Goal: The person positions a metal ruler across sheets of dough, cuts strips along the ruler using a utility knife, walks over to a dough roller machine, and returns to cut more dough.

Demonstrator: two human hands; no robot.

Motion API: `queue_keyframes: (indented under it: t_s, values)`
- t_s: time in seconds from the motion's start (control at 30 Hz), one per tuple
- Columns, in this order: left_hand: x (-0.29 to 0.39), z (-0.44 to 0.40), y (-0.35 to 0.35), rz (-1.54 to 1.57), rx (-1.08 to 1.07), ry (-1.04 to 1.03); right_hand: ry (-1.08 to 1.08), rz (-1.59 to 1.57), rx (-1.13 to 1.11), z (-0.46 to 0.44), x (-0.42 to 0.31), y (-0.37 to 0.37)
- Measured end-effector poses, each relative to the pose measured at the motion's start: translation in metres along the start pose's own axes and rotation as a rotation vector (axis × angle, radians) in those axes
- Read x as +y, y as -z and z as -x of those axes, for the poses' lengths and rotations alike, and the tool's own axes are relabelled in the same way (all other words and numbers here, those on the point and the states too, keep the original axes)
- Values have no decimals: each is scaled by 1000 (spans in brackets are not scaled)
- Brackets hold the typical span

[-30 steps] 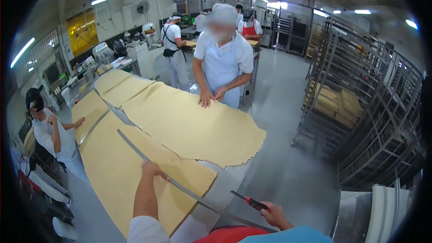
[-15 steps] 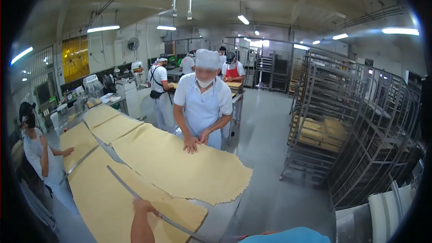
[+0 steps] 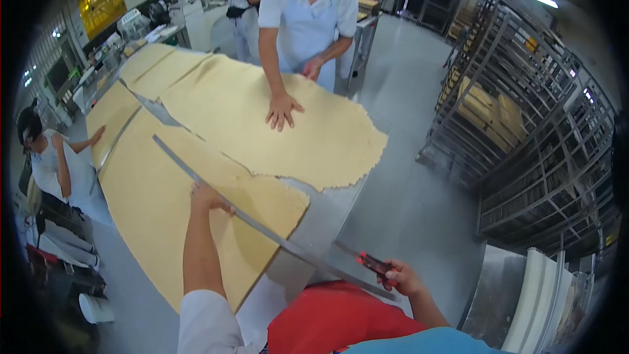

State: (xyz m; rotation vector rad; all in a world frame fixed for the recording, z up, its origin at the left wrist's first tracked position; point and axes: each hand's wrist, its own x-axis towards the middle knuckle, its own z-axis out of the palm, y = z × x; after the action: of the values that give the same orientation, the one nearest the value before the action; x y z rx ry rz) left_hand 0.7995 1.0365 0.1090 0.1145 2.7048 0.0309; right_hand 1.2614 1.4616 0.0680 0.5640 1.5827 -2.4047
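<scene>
A large sheet of yellow dough (image 3: 164, 203) covers the near part of the metal table (image 3: 321, 213). Across it lies a long metal strip (image 3: 255, 224), running from the middle of the dough past the table's near edge. My left hand (image 3: 211, 198) grips this strip near its middle, fingers against the dough. Off the table's right side, my right hand (image 3: 401, 277) is closed on a red and black cutter (image 3: 375, 264) with its blade pointing left. A second dough sheet (image 3: 282, 137) with a ragged edge lies beyond the strip.
A co-worker (image 3: 308, 26) stands across the table, one hand flat on the far dough. Another co-worker (image 3: 52, 157) at the left touches dough beside a second metal strip (image 3: 119, 132). Tray racks (image 3: 485, 98) stand at right; a white bucket (image 3: 95, 308) is at lower left.
The view tilted up, then back down. My right hand with the cutter left view and shows again. The co-worker across the table has moved one hand farther onto the dough, fingers spread.
</scene>
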Motion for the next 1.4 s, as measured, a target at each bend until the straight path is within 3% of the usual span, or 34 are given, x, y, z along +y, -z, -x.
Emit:
queue_keyframes:
  t_s: [0.3, 0.4, 0.5, 0.53, 0.63, 0.73, 1.0, 1.07, 1.13, 1.23, 1.4]
  values:
    - [-3, -11, -12, -142, -55, 112, -27, -265, 261, 17, 14, -10]
    - [-13, -14, -17, -41, 67, 81, 27, -356, 357, 21, 13, -18]
    - [-15, -12, -7, -47, 109, -254, 121, -425, 261, 18, 32, 1]
    - [-9, -15, 3, -25, 194, -282, 77, -339, 245, 14, 27, 4]
    - [-10, -6, -12, 15, 61, 47, 32, -173, 400, 20, 9, -8]
    - [-18, -22, -26, 24, 15, 85, 89, -158, 277, 8, 18, 19]
    - [-21, -28, -32, 48, 18, 54, 126, -88, 322, 4, 8, 37]
    - [-21, -24, -28, 46, 18, 24, 146, -123, 331, 11, -6, 13]
    - [-22, -27, -35, 53, 79, 34, 243, -388, 327, 20, -24, -15]
    - [-47, -70, -69, 19, 192, -61, 227, -326, 338, 19, -18, -13]
    - [-15, -17, -23, 1, 10, 58, 141, -428, 258, 22, -1, -17]
